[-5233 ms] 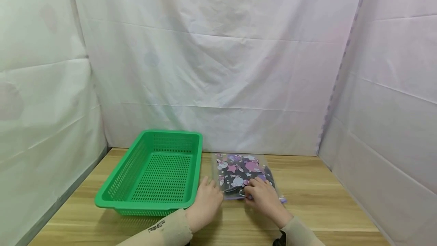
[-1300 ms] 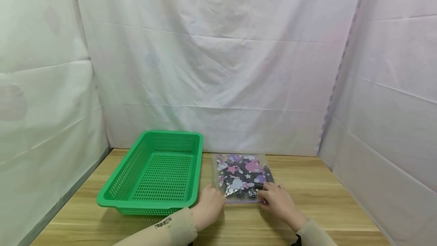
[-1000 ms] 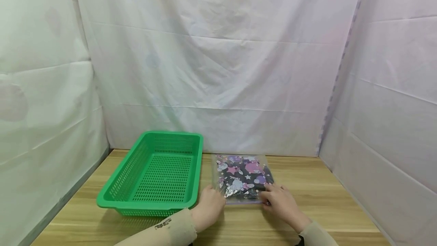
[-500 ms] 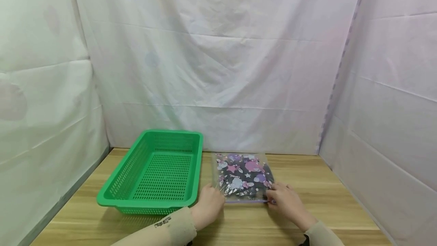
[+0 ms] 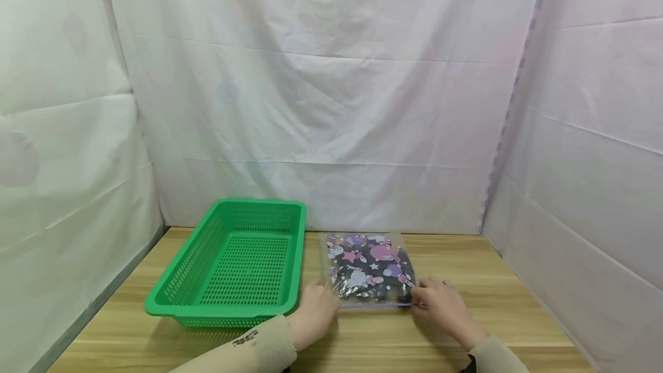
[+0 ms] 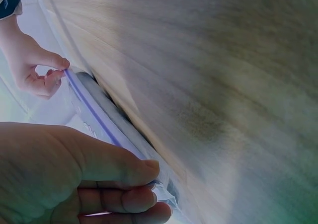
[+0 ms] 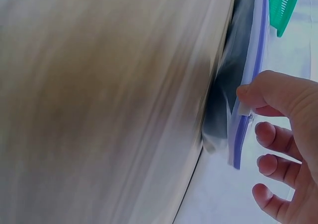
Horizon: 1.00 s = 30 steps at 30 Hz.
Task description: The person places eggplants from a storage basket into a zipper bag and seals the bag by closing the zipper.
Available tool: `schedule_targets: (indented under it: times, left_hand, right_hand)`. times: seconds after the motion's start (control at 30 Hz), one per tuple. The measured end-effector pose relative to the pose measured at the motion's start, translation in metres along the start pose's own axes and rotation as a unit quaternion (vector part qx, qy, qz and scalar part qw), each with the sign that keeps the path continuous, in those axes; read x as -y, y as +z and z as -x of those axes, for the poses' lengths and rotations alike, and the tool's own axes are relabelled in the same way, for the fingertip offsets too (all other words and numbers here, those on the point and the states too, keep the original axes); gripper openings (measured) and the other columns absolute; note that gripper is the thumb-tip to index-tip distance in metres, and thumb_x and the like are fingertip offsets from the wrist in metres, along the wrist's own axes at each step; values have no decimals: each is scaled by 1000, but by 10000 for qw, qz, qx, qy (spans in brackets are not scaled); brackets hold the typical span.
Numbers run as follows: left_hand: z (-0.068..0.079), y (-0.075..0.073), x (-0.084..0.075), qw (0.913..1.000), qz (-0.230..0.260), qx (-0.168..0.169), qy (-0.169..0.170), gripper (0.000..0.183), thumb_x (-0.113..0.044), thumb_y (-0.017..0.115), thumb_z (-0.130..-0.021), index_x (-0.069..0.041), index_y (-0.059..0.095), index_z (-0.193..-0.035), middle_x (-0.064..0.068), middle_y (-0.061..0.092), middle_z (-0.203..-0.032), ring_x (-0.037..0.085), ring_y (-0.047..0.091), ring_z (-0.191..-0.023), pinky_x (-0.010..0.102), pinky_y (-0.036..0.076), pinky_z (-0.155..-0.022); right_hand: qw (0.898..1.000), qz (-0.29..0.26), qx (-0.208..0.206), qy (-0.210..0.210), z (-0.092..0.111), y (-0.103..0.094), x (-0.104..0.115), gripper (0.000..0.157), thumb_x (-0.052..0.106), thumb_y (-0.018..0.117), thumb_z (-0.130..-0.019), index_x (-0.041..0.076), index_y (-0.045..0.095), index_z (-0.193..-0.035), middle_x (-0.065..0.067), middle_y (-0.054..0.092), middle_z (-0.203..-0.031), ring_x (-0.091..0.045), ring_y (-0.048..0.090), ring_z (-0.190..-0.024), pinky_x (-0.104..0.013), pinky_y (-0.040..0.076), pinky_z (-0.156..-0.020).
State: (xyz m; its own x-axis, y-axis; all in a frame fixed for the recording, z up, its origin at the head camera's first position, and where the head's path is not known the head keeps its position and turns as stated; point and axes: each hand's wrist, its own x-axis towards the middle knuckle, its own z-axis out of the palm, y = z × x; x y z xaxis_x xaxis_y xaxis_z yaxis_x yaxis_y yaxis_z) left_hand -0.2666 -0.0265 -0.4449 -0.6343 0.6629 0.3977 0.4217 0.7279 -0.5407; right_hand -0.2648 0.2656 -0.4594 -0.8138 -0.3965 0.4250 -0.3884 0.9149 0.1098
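A clear zip bag with pink, purple and white star and cartoon prints lies on the table, something dark inside it. Its purple zip strip runs along the near edge. My left hand pinches the near left corner between thumb and fingers, as the left wrist view shows. Near the right end of the strip, my right hand pinches a small pale slider between thumb and index finger. The other fingers of that hand are loosely bent, away from the bag.
A green perforated plastic basket stands left of the bag, close to my left hand, with nothing in it. The wooden table is enclosed by white cloth at the back and on both sides.
My right hand has moved rightward along the bag's near edge to its right end, and the purple strip there now lies straighter. The left hand stays at the left corner.
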Motion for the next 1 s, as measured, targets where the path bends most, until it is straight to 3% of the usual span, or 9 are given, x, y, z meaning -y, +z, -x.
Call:
schedule_targets:
  times: [0.13,0.33,0.57,0.67,0.87,1.0]
  left_hand:
    - [0,0,1,10000,-69,-63,-9,7,-22,67,-65,-21,62,-60,-7,47,-54,8,41,-43,26,29,-52]
    - [0,0,1,9999,-56,144,38,7,-22,68,-64,-20,62,-62,-7,50,-55,9,41,-44,25,29,-51]
    - [2,5,1,9998,128,-129,-4,9,-21,67,-63,-21,60,-58,-8,50,-54,9,41,-42,26,30,-55]
    - [3,6,0,9998,183,-57,-3,9,-21,67,-64,-21,60,-58,-8,51,-54,9,42,-43,26,31,-57]
    - [3,4,1,9999,128,113,16,11,-22,67,-64,-20,58,-57,-7,51,-51,10,41,-44,27,30,-56]
    - [2,4,0,9999,48,162,-31,11,-21,67,-64,-21,59,-57,-7,51,-52,10,42,-44,26,30,-55]
  right_hand:
    - [10000,6,-27,52,4,-2,-5,26,30,77,-58,27,51,-61,15,39,-67,-8,35,-61,-28,27,-54]
    - [9996,162,124,189,9,-3,-13,29,29,76,-60,28,47,-62,14,37,-66,-7,33,-60,-26,25,-52]
    - [9997,149,111,138,10,-3,-14,29,29,76,-60,28,47,-62,14,38,-66,-7,32,-60,-26,25,-52]
    - [9996,150,201,164,10,-3,-14,29,30,75,-60,29,47,-61,15,38,-66,-7,32,-60,-26,26,-52]
    - [9994,98,185,285,10,-3,-13,29,27,76,-59,31,47,-60,16,38,-66,-6,33,-60,-36,39,-59]
    - [9994,48,194,295,10,-4,-12,27,25,74,-59,30,48,-60,16,37,-66,-5,34,-61,-37,40,-61]
